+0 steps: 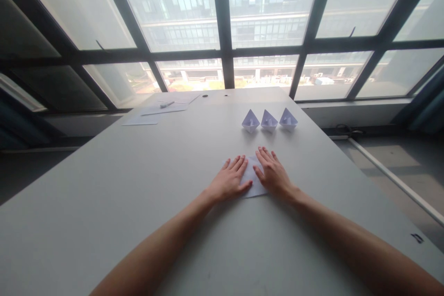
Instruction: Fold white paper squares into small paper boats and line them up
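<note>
Tall windows [183, 9] are set beyond the far end of the table [121, 203]. Near the middle of its width, straight ahead of the person, a white paper [255, 188] is laid flat beneath both hands. Its left side is covered by the left hand [229, 181] and its right side by the right hand [273, 172], so neither is nearer: it is touched by both. Each is spread flat, palm down, with nothing gripped; the thumbs are turned inward over the paper. Between them a strip is left bare, running away from the person, with the near edge exposed. Because the sides are hidden, its true long axis cannot be told. Beyond the fingertips, well apart from the paper, three boats [269, 122] are lined up crosswise, closer to the right hand.
</note>
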Action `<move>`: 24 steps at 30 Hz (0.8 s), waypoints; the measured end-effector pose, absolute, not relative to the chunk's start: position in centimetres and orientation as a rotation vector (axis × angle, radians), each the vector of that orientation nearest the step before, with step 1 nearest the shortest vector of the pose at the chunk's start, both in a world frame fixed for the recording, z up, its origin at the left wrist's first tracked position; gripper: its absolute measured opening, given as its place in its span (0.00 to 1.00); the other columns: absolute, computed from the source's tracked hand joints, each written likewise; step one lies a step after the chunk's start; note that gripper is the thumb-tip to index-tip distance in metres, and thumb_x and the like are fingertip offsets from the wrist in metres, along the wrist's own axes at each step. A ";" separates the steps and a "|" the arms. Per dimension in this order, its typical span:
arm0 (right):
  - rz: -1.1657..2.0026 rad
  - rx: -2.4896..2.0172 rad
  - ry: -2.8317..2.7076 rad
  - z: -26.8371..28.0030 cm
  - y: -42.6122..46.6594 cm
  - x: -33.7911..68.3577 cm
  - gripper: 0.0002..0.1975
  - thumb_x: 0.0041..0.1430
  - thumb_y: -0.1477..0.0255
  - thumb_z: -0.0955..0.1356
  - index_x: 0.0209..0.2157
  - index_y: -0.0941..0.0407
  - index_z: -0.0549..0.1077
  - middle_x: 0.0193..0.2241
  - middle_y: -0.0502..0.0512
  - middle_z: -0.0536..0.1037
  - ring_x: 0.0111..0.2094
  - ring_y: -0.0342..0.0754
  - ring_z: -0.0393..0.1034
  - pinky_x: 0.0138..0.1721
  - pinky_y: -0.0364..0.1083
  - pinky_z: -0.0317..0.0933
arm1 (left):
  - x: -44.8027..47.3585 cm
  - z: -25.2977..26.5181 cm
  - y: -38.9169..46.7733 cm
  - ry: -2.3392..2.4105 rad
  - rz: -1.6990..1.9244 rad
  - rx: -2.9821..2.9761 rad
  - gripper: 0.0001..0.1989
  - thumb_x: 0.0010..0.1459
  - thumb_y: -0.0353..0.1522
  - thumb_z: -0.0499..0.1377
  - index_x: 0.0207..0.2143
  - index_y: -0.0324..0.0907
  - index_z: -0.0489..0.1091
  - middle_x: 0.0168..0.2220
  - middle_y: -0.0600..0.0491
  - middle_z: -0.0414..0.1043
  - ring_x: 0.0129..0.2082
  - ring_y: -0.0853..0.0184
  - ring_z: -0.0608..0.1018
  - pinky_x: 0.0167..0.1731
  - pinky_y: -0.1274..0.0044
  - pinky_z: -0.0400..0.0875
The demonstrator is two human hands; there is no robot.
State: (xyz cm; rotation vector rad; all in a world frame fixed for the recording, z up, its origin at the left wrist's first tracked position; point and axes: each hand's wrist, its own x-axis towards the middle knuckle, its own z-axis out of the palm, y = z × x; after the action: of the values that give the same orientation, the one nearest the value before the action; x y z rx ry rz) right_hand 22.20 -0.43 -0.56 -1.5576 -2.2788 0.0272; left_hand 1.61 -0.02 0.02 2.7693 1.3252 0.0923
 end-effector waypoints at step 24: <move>0.199 -1.510 -2.469 -1.0 -0.4 21.9 0.32 0.68 0.62 0.55 0.68 0.65 0.53 0.68 0.63 0.51 0.69 0.52 0.43 0.68 0.54 0.37 | 1.5 -0.1 0.0 1.320 0.097 2.777 0.40 0.66 0.54 0.37 0.71 0.39 0.41 0.71 0.47 0.39 0.71 0.60 0.43 0.67 0.65 0.37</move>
State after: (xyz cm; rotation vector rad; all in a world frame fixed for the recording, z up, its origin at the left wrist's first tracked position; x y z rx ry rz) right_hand 21.89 -0.40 -1.00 -1.5095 -2.4689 0.1986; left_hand 1.49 0.04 -0.09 2.7768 1.3201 0.0971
